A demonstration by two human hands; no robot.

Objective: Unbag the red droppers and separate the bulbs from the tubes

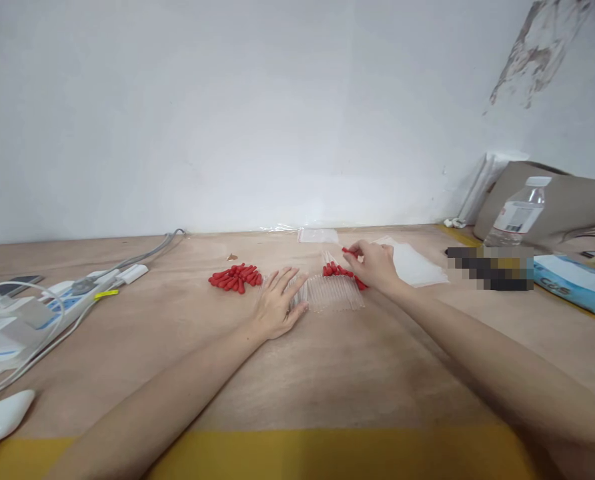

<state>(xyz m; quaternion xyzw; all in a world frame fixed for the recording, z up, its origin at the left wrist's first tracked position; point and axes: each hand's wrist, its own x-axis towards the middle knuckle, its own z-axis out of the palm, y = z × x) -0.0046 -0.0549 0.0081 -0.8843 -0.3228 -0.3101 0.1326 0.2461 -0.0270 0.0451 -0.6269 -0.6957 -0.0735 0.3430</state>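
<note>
A row of clear glass tubes [330, 293] lies side by side on the wooden table [297, 373], some capped with red rubber bulbs [336, 270] at their far ends. My left hand [277, 303] lies flat with fingers spread on the left end of the row. My right hand [375, 265] is closed in a pinch on a dropper with a red bulb [349, 252] just above the row's far right side. A loose pile of red bulbs [236, 277] sits to the left of my left hand.
A stack of clear plastic bags [415, 265] lies right of my right hand, another small bag [318, 235] by the wall. A power strip with cables [52, 300] is at left, a water bottle [518, 212], cardboard and a blue box [575, 282] at right.
</note>
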